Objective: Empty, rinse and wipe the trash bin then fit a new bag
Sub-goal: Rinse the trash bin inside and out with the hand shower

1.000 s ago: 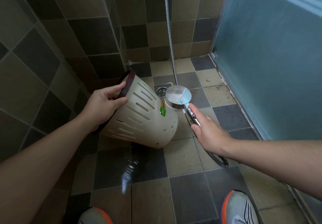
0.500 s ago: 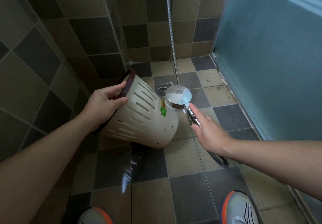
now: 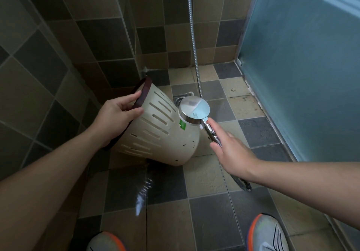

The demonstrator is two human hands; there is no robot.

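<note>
Two hands: slotted cream plastic bin (image 3: 155, 131), round chrome showerhead (image 3: 193, 110).

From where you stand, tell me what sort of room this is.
Most likely a bathroom shower area: a handheld shower head on a metal hose, a floor drain set in wet tiles, tiled walls, and a frosted glass door.
</note>
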